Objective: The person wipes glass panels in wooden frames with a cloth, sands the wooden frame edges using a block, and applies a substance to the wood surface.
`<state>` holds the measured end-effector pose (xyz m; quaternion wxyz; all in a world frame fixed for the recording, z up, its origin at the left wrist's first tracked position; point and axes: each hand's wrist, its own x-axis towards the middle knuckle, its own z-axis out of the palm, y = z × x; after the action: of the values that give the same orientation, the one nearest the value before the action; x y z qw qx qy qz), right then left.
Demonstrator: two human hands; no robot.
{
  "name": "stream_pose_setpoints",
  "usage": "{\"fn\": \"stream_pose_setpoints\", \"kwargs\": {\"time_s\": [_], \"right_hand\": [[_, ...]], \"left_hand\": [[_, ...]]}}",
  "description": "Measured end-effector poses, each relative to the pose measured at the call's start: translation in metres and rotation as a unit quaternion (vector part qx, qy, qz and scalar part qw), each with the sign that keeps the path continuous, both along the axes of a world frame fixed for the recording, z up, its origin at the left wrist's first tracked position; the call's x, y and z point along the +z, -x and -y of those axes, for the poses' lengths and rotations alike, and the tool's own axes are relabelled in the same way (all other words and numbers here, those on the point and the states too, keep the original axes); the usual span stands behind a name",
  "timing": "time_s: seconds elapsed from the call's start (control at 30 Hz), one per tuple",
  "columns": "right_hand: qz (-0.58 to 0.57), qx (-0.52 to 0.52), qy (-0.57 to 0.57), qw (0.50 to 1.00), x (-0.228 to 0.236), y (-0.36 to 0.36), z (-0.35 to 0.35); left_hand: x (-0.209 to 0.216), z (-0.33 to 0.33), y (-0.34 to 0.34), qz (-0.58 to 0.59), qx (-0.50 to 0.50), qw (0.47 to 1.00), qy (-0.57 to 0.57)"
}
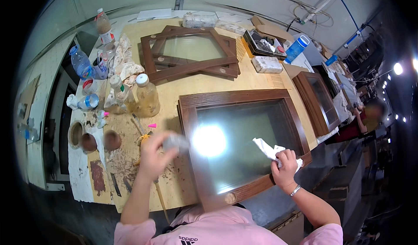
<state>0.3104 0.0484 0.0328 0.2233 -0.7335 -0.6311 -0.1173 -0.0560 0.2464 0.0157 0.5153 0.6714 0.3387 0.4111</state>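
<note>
A brown wood-framed glass panel [237, 98] lies flat on the table in front of me, with a bright light reflected in its glass. Beside its left edge, my left hand [153, 156] is closed round a small grey block [177, 144]; both are smeared by motion. My right hand [284, 166] grips a crumpled white cloth [263, 148] over the lower right of the glass, near the frame's right corner. Whether the cloth touches the glass I cannot tell. The hand partly hides the cloth.
Two stacked brown frames [191, 71] lie at the back, and more framed panels [314, 101] stand at the right edge. Left are jars [147, 98], bottles [81, 62], rags [124, 62] and brown cups [112, 139]. A black tray [263, 45] sits far right. Another person [370, 116] works beyond.
</note>
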Motion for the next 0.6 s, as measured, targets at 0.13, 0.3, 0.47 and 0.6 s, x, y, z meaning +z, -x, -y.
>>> {"fn": "stream_pose_setpoints", "kwargs": {"time_s": [0.13,0.3,0.47,0.6], "right_hand": [[-0.005,0.009,-0.003,1.0,-0.001,-0.001,-0.002],[-0.015,0.033,-0.036,0.999,0.012,0.006,0.003],[-0.218,0.287,0.015,0.933,0.034,0.093,0.0],[-0.447,0.362,-0.008,0.818,0.047,0.155,-0.011]], "left_hand": [[-0.012,-0.011,-0.018,-0.034,0.066,0.996,-0.042],[0.007,0.116,0.022,0.009,-0.068,0.983,0.171],[0.038,0.151,-0.014,0.325,-0.032,0.914,0.243],[0.045,0.159,-0.055,0.354,-0.05,0.908,0.216]]}}
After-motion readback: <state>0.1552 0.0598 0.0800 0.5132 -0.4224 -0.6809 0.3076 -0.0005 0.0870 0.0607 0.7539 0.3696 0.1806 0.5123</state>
